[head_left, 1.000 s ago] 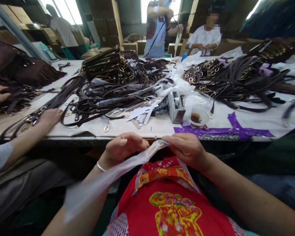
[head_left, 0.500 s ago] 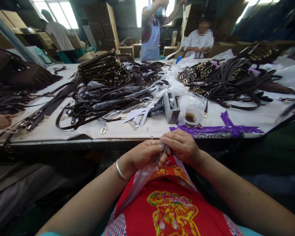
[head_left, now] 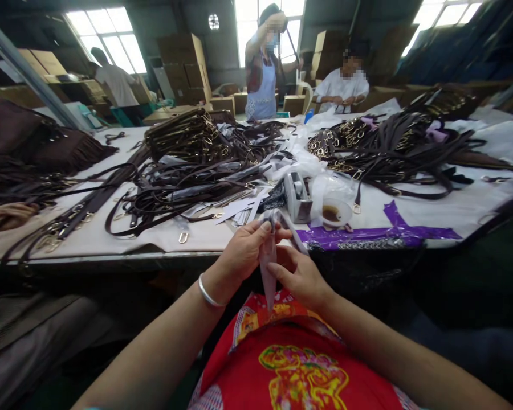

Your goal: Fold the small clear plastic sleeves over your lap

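Over my lap, just in front of the table edge, both hands are on a narrow clear plastic sleeve [head_left: 268, 279]. My left hand [head_left: 245, 247], with a silver bangle at the wrist, pinches its upper part between thumb and fingers. Something small and dark shows at the top by the left thumb, too small to name. My right hand [head_left: 301, 276] sits lower, its thumb pressed against the sleeve and its fingers partly hidden behind it. The sleeve's tapered end hangs down, and another fold of plastic slants off to the right.
A tape dispenser [head_left: 297, 196] and a clear cup of brown liquid [head_left: 331, 213] stand just beyond my hands. Dark straps [head_left: 183, 182] with gold clasps lie heaped left, more straps [head_left: 393, 142] right. Purple tape [head_left: 367, 233] lines the edge. A co-worker's hand [head_left: 8, 216] is at far left.
Both hands have risen toward the table edge with the plastic sleeve. They were close together around it; now the right is below the left and the sleeve hangs upright.
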`<state>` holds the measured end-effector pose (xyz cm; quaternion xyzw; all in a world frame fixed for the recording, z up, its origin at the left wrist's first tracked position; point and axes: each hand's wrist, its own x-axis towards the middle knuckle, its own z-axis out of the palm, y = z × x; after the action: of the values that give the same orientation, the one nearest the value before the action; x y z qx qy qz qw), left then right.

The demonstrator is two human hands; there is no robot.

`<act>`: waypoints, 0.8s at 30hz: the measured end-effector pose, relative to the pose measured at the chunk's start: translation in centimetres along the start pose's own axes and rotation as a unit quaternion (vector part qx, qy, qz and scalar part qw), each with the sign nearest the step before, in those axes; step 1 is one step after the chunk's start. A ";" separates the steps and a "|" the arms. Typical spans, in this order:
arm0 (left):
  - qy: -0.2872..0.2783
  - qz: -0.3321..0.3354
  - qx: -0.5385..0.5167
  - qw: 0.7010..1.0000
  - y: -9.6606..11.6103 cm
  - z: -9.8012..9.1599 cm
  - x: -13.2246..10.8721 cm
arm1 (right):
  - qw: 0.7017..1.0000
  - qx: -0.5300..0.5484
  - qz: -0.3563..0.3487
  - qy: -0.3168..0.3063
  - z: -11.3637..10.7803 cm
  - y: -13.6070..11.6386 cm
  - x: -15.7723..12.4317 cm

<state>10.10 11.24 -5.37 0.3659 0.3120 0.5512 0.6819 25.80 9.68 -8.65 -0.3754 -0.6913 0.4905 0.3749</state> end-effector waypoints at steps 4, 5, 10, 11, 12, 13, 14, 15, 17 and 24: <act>-0.010 -0.008 0.042 0.999 -0.5 0.1 -0.3 | 0.996 -0.076 -0.049 0.027 0.0 1.2 0.5; -0.002 -0.019 0.045 0.999 -0.7 -0.1 -0.5 | 0.984 -0.142 -0.100 0.045 -0.5 1.5 0.6; 0.074 -0.107 0.053 0.990 -1.6 -1.1 -1.8 | 0.917 -0.326 -0.218 0.070 -2.7 2.0 0.8; 0.080 -0.112 0.051 0.989 -1.8 -1.1 -1.9 | 0.930 -0.296 -0.201 0.079 -2.7 1.9 0.8; 0.083 -0.106 0.047 0.990 -1.9 -1.1 -1.9 | 0.951 -0.245 -0.172 0.081 -2.5 1.8 0.6; 0.083 -0.090 0.044 0.992 -2.0 -1.1 -1.8 | 0.972 -0.179 -0.135 0.068 -2.1 1.7 0.4; 0.082 -0.068 0.043 0.993 -2.0 -1.0 -1.7 | 0.988 -0.110 -0.098 0.038 -1.5 1.6 0.1; 0.083 -0.046 0.046 0.994 -2.0 -1.0 -1.5 | 0.997 -0.048 -0.067 -0.004 -0.9 1.7 -0.3; 0.091 -0.016 0.051 0.994 -2.0 -0.8 -1.2 | 0.997 0.013 -0.024 -0.078 0.2 2.0 -1.0; 0.053 -0.052 0.018 0.997 -1.7 0.2 -2.0 | 0.952 -0.253 -0.166 0.053 -1.5 3.8 -0.2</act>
<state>10.76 8.99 -6.69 0.3319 0.3764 0.5279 0.6852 27.81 10.98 -11.99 -0.3632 -0.8247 0.2094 0.3796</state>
